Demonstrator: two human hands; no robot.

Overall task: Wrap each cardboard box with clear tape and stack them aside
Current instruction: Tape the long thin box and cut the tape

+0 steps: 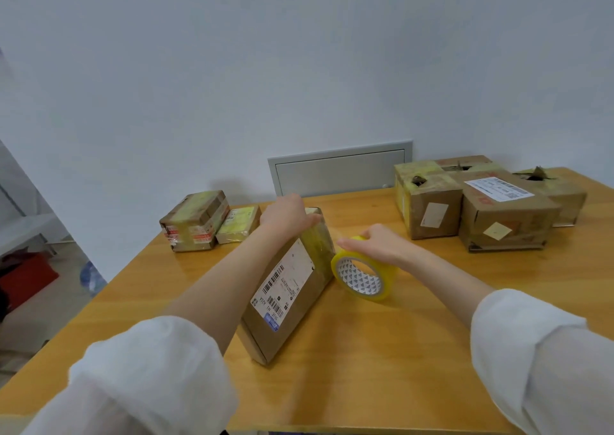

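Glossy wooden table (382,351), matt cardboard box (292,315), shiny clear tape roll (363,276)

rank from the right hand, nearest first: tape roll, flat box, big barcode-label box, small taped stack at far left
1. tape roll: gripped by the right hand.
2. flat box: just left of it.
3. barcode-label box: back right.
4. small taped stack: far left.
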